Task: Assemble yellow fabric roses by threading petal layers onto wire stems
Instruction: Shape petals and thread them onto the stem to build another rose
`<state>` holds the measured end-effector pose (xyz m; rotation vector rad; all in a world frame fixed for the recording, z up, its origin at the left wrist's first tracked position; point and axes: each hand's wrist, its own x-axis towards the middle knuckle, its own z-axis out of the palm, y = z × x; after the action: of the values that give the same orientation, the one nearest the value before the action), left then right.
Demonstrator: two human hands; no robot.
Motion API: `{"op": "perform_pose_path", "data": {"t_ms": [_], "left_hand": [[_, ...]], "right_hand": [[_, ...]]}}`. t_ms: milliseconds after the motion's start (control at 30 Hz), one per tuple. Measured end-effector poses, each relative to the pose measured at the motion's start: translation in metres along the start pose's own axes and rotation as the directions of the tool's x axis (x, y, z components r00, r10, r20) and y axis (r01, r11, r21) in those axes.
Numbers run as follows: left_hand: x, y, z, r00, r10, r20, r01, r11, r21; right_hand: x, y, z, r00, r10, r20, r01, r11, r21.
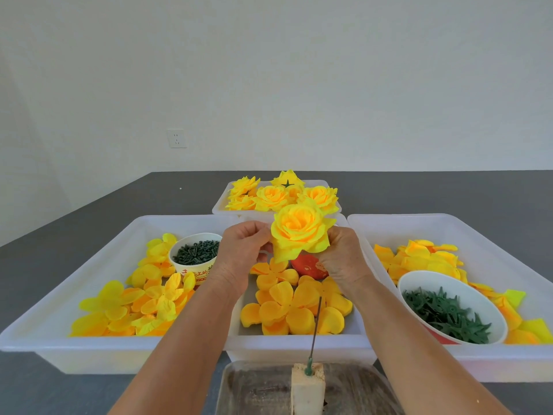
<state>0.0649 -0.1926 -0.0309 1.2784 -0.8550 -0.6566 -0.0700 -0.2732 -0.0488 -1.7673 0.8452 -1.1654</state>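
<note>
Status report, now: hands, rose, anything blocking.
Left hand and right hand both grip the rose, held up above the middle tray. Wire spike bare below. Nothing in the way.

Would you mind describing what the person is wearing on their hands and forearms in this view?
Nothing is worn that the view shows. The left hand and right hand are bare, with no gloves, and no rings, watch or bracelets can be seen. Both forearms are uncovered down to the frame's lower edge, so no sleeve appears.
</note>
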Motion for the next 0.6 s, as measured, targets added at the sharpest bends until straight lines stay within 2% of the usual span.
{"op": "perform_pose_path", "data": {"t_ms": [100,267,400,600], "left_hand": [[0.0001,0.0009,-0.0014,1.0,0.017,-0.009,-0.017,1.0,0.0],[0.0018,0.0007,-0.0044,0.999,-0.032,-0.036,0.03,0.997,-0.076],[0.0026,0.0015,-0.0046,0.999,-0.042,-0.033,0.036,0.985,-0.166],[-0.0008,0.0051,-0.0022,0.991,-0.064,0.116,0.096,0.952,-0.29]], "right_hand": [[-0.0012,-0.0014,-0.0005,0.999,0.02,0.039,-0.021,1.0,0.013],[-0.003,-0.0021,-0.0007,0.995,0.071,0.072,-0.079,0.99,0.119],[-0.0013,-0.0013,0.0006,0.987,0.094,0.132,-0.103,0.993,0.063],[-0.0009,0.0015,-0.0003,0.999,0.043,-0.014,-0.043,0.999,0.03]]}}
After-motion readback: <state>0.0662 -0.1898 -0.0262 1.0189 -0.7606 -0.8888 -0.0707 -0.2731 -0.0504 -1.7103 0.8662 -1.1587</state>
